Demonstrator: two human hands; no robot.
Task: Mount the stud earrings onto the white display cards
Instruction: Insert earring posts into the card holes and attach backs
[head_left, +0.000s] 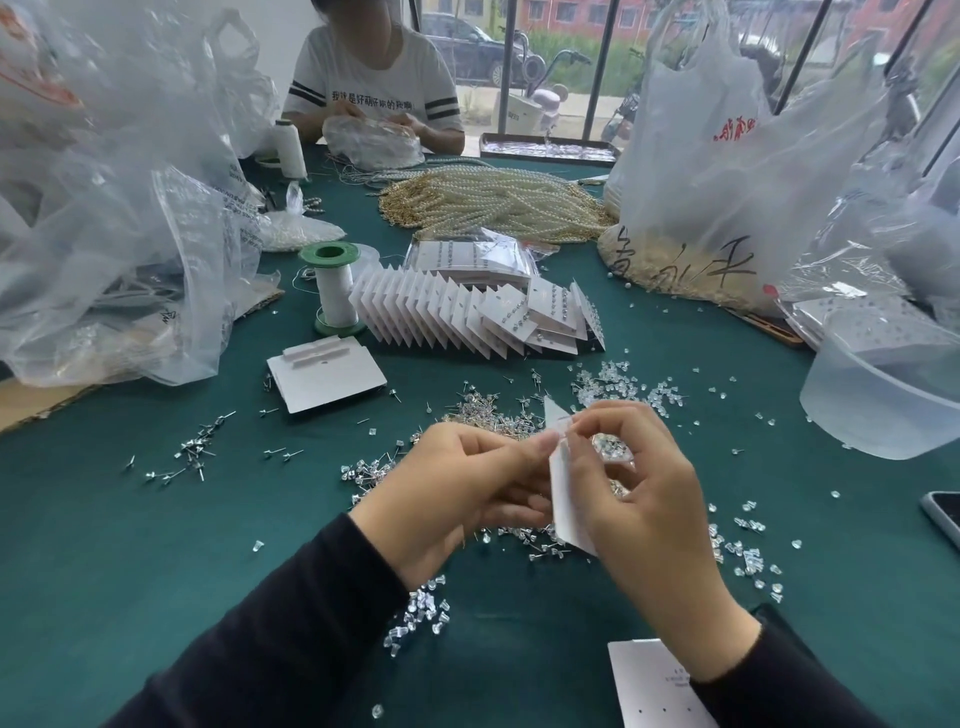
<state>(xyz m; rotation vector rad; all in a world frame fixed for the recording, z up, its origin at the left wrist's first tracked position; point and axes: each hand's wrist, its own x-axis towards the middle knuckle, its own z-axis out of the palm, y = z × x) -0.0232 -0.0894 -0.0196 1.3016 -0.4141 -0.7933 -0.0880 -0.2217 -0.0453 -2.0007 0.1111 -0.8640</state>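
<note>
Head view: both hands meet at centre over the green table, holding one white card edge-on between them. The left hand curls its fingers against the card's left face, thumb and forefinger pinched at its top edge; whether they hold a stud I cannot tell. The right hand grips the card from the right, fingertips at the same top corner. Loose studs lie on the table just beyond the hands at 12 o'clock, with clear backs at 7 o'clock. Farther at 12 stands a fanned row of filled cards, with a spool and blank cards at 10 o'clock. A plastic tub sits at 2 o'clock.
</note>
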